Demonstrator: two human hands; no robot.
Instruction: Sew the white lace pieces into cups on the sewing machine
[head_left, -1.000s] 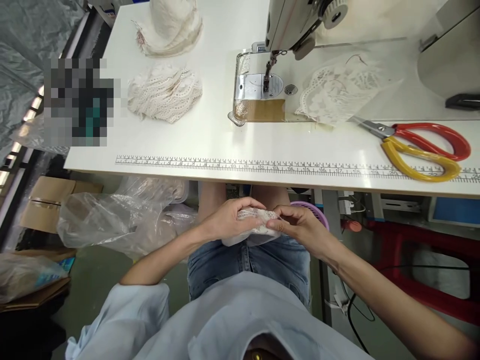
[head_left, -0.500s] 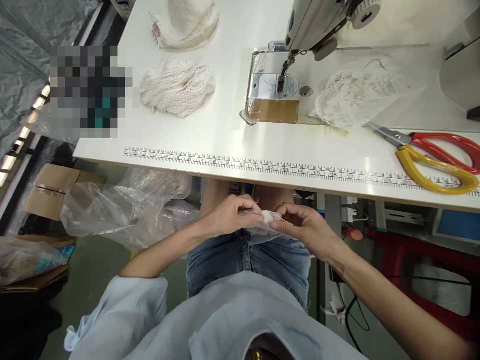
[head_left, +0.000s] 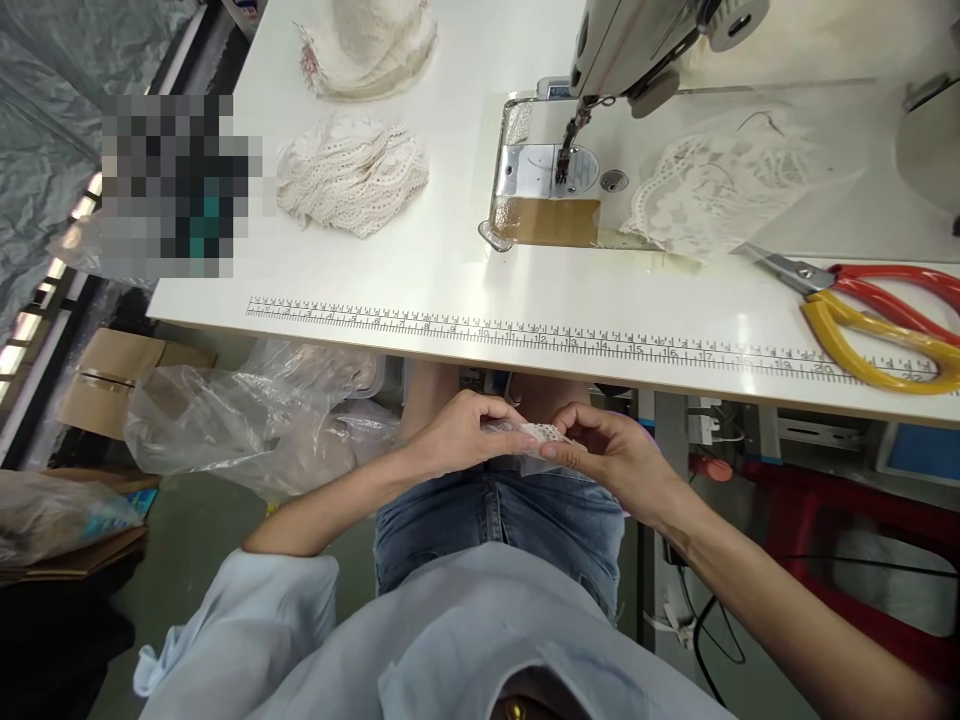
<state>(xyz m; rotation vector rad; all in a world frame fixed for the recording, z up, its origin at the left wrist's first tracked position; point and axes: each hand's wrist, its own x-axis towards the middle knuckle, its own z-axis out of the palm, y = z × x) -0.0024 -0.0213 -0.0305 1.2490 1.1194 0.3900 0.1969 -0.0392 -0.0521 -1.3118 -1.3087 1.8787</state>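
A small piece of white lace (head_left: pixel 541 433) is held over my lap, just below the table's front edge. My left hand (head_left: pixel 480 430) pinches its left end between thumb and fingers. The right end is pinched by my right hand (head_left: pixel 607 447), fingers curled. Some sheer fabric hangs under the lace, partly hidden by my hands. On the table above lies a folded stack of cream lace (head_left: pixel 352 175). Another white lace piece (head_left: pixel 720 190) rests to the right of the sewing machine's needle plate (head_left: pixel 547 172).
The sewing machine (head_left: pixel 637 50) stands at the back. Scissors with red and yellow handles (head_left: pixel 862 310) lie at the right, over the ruler markings (head_left: pixel 525 335). A cream fabric bundle (head_left: pixel 367 45) sits at the upper left. Plastic bags (head_left: pixel 247 430) and a cardboard box (head_left: pixel 112 380) are below.
Both hands stay nearly in place, still pinching the lace. The lace between them has tilted slightly. The view has shifted a little.
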